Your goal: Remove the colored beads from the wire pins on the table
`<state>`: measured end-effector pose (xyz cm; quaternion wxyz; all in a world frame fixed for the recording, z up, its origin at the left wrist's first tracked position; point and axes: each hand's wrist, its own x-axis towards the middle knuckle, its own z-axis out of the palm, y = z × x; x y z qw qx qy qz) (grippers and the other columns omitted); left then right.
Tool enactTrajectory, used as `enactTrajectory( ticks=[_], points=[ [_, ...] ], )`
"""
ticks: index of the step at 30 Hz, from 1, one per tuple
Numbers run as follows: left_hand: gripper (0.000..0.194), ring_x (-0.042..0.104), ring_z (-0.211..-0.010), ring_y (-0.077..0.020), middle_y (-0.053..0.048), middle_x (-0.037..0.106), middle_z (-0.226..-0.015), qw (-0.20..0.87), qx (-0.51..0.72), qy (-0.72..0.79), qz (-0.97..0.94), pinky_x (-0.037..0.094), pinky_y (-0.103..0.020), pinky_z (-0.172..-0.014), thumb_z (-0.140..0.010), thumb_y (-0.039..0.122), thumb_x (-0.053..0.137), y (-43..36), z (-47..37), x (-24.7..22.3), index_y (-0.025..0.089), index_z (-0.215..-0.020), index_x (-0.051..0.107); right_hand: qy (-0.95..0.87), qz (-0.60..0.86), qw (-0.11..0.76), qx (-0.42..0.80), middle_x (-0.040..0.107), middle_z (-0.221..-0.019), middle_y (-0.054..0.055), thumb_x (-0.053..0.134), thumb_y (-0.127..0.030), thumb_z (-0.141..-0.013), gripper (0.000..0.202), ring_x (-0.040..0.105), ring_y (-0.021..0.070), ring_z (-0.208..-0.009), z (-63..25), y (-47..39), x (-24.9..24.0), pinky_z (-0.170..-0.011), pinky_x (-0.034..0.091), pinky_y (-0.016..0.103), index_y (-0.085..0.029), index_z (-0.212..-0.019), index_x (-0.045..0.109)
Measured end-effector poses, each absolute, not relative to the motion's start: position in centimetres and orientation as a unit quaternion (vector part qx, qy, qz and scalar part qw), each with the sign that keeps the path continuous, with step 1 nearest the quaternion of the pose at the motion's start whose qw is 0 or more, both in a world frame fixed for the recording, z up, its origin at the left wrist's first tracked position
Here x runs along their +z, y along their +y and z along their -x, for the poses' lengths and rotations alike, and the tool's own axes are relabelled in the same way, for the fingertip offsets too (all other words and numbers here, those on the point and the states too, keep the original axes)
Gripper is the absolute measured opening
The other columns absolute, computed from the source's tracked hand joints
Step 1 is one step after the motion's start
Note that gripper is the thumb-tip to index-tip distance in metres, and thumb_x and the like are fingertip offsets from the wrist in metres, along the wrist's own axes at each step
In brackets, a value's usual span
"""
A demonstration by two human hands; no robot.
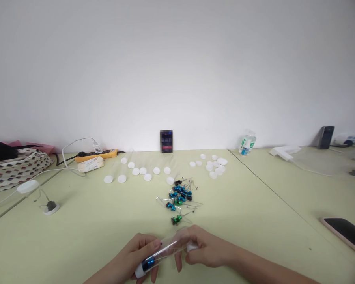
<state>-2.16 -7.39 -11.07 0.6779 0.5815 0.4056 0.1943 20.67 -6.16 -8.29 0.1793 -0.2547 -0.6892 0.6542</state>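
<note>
A clear plastic tube with a white end at its lower left lies slantwise in my left hand, whose fingers are wrapped round it. Inside the tube's lower end sits a blue-and-black metal part. My right hand is closed on a white cap beside the tube's upper end; whether the cap touches the tube I cannot tell. Just beyond my hands lies a pile of blue, green and black metal parts with thin bent wires, a green one being nearest.
Several clear tubes with white ends lie behind the pile, and loose white caps sit right of them. A capped clear container stands at left. A yellow power strip, a clear bottle and a phone are farther out.
</note>
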Motion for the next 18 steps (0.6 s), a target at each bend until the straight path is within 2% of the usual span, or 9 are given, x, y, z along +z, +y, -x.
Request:
enactTrajectory(
  ticks=[3,5,8,14,18],
  points=[
    [0.047,0.039,-0.037,-0.0062,-0.002,0.059,-0.055,0.614,0.226,0.436,-0.618,0.026,-0.018,-0.036,-0.082,0.054,0.041,-7.1,2.2,-10.9,0.013,-0.074,0.061,-0.613,0.230,0.175,0.736,0.064,-0.071,0.000,0.040,-0.003,-0.059,0.057,0.032,0.0045,-0.046,-20.7,-5.7,-8.7,-0.046,0.025,0.016,-0.016,-0.112,0.059],
    [0.040,0.048,-0.052,-0.0095,-0.002,0.062,-0.064,0.536,0.257,0.455,-0.663,0.036,-0.018,-0.048,-0.081,0.050,0.048,-7.1,2.2,-10.5,0.014,-0.079,0.064,-0.566,0.220,0.161,0.778,0.066,-0.071,0.000,0.040,-0.003,-0.060,0.062,0.022,0.0036,-0.040,-20.7,-5.6,-9.0,-0.041,0.019,0.017,-0.018,-0.119,0.052],
    [0.030,0.056,-0.075,-0.0151,-0.003,0.066,-0.082,0.453,0.273,0.456,-0.715,0.042,-0.021,-0.067,-0.079,0.044,0.054,-7.3,2.2,-9.7,0.019,-0.091,0.066,-0.531,0.205,0.139,0.810,0.067,-0.075,0.001,0.041,-0.003,-0.059,0.066,0.019,0.0032,-0.039,-20.6,-5.7,-9.3,-0.039,0.015,0.018,-0.018,-0.123,0.047],
    [0.029,0.060,-0.080,-0.0170,-0.004,0.068,-0.091,0.365,0.270,0.472,-0.755,0.046,-0.023,-0.074,-0.080,0.041,0.053,-7.3,2.8,-9.5,0.021,-0.097,0.065,-0.527,0.249,0.176,0.793,0.069,-0.077,0.003,0.041,-0.004,-0.057,0.058,0.022,0.0018,-0.036,-20.8,-5.2,-9.7,-0.037,0.014,0.019,-0.015,-0.112,0.054],
    [0.031,0.061,-0.083,-0.0172,-0.003,0.067,-0.093,0.314,0.281,0.508,-0.751,0.048,-0.024,-0.077,-0.078,0.042,0.055,-6.7,3.5,-10.4,0.023,-0.100,0.063,-0.492,0.346,0.248,0.759,0.068,-0.072,0.006,0.043,-0.011,-0.062,0.037,0.020,0.0014,-0.033,-21.1,-4.3,-10.5,-0.035,0.011,0.019,-0.014,-0.096,0.056]
  ],
)
